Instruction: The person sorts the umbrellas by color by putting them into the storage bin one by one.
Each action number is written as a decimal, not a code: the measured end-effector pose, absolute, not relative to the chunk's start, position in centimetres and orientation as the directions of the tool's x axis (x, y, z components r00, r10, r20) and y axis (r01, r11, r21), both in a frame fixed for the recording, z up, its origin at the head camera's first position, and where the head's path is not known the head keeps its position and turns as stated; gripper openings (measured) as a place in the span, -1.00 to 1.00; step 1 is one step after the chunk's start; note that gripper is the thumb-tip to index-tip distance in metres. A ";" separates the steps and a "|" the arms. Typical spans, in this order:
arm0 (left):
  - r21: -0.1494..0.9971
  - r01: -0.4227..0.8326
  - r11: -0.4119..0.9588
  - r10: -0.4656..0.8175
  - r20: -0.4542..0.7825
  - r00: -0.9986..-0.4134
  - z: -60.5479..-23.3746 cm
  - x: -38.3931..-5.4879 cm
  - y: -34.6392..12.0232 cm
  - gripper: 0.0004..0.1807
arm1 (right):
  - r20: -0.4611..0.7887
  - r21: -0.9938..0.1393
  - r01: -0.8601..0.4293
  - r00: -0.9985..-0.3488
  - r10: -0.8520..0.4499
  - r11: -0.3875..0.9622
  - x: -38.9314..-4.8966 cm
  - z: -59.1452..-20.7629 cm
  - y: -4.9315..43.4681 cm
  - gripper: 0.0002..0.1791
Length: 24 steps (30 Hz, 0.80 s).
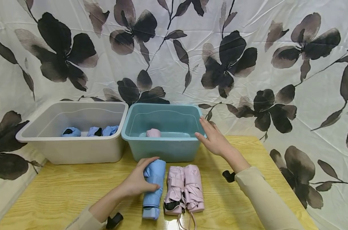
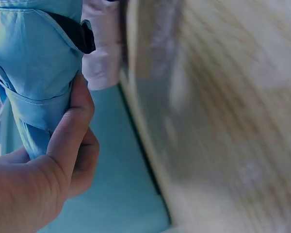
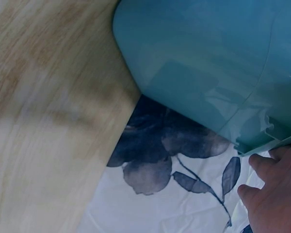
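My left hand (image 1: 137, 179) grips a folded blue umbrella (image 1: 153, 195), thumb on one side and fingers on the other. In the left wrist view the blue umbrella (image 2: 34, 63) shows a dark strip near its strap. Just right of it, two folded pink umbrellas (image 1: 194, 188) lie side by side on the table, their wrist cords trailing toward me. My right hand (image 1: 215, 139) is at the right end of the teal bin (image 1: 162, 150), fingers extended by its rim. The right wrist view shows those fingertips (image 3: 259, 162) at the bin's edge.
A light grey bin (image 1: 73, 151) stands left of the teal one, with several blue bundles (image 1: 110, 130) inside. One pink bundle (image 1: 153, 133) lies in the teal bin. Behind the wooden table (image 1: 76, 191) hangs a floral cloth (image 1: 174, 64).
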<state>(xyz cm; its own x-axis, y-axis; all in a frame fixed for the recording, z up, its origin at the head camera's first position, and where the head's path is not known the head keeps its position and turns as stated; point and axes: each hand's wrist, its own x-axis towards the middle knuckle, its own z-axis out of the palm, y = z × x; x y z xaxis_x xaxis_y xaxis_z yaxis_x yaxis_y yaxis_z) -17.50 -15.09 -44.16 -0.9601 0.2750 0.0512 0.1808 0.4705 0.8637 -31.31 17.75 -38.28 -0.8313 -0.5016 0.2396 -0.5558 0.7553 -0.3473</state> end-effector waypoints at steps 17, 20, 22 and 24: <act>0.908 0.299 0.293 0.204 0.246 -0.948 -37.7 -16.3 -17.7 0.05 | 0.219 -0.370 -0.546 -0.838 -0.500 0.752 -31.4 -38.2 17.7 -0.15; 0.921 0.298 0.252 0.184 0.257 -0.949 -36.1 -16.4 -18.6 0.05 | 0.219 -0.368 -0.546 -0.837 -0.501 0.753 -31.4 -38.2 17.7 -0.15; 0.923 0.294 0.246 0.165 0.259 -0.952 -35.0 -16.7 -19.3 0.07 | 0.218 -0.369 -0.545 -0.838 -0.500 0.753 -31.4 -38.1 17.7 -0.14; 0.915 0.295 0.276 0.137 0.266 -0.954 -34.1 -17.0 -20.1 0.08 | 0.216 -0.371 -0.544 -0.839 -0.500 0.753 -31.3 -38.1 17.7 -0.14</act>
